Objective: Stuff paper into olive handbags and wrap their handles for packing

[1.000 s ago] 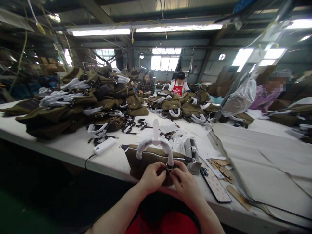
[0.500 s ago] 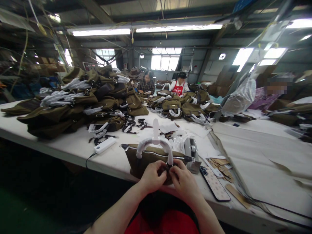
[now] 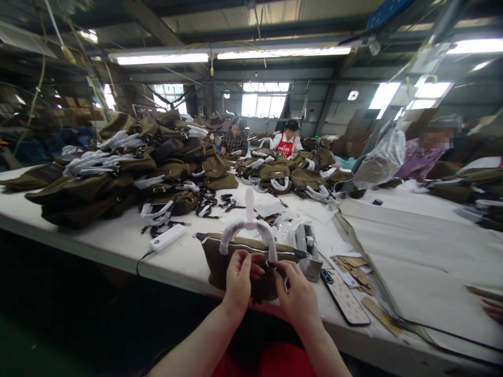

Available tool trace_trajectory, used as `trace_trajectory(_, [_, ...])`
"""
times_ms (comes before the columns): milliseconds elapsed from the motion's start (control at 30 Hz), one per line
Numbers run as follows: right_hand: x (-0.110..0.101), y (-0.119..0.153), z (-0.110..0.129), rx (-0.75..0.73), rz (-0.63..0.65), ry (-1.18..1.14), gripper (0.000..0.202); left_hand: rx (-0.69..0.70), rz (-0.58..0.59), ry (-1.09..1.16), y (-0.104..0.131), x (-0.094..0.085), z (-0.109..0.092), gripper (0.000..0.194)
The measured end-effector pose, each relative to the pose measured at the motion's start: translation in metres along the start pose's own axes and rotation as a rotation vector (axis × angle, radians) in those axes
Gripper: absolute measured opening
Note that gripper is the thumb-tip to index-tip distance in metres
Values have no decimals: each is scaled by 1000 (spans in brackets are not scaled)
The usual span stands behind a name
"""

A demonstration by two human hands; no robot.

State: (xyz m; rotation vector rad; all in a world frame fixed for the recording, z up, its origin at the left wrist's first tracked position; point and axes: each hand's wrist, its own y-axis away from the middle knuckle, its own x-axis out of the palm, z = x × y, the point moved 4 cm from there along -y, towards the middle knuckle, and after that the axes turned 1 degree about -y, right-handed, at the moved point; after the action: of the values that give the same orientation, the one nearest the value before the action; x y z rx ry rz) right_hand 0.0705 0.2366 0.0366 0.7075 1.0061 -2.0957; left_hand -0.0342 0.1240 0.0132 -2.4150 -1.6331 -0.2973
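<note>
**Both hands at the handle ring of an olive handbag, near the table's front edge**

Here the olive handbag (image 3: 236, 256) stands upright on the white table (image 3: 184, 262), just back from the near edge, its handle (image 3: 248, 230) wrapped in white foam and arching above the zip. The left hand (image 3: 238, 280) lies against the front of the bag, fingers curled and pressed to the fabric below the handle. The right hand (image 3: 296, 296) is touching it, thumb and forefinger pinched on the small dark metal fitting (image 3: 274, 267) at the handle's right foot; what exactly the fingertips hold is too small to tell.

Just right of the bag sits a grey tape dispenser (image 3: 308, 251), then a smartphone (image 3: 345, 297) lying flat near the edge, with brown card tags (image 3: 359, 269) beside it. To the left a white power bank (image 3: 168, 237) lies with its cable running over the table edge. Between these and the bag the tabletop is bare only in narrow strips.

Further back a tall heap of olive bags (image 3: 118, 173) fills the left of the table, and a smaller heap (image 3: 286, 175) lies before two seated co-workers. The right half holds open pale sheeting (image 3: 424, 251), the widest free ground in view
</note>
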Motion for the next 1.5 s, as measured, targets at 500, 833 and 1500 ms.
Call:
trace_trajectory(500, [10,-11,7,75,136,194,19,212,306,-1022,-10,7,-21,21])
trace_trajectory(833, [6,-15,-13,106,92,15,25,120,336,-685,-8,10,3,21])
trace_trajectory(1500, [8,-11,-13,120,29,-205,25,186,327,-562,6,11,9,18])
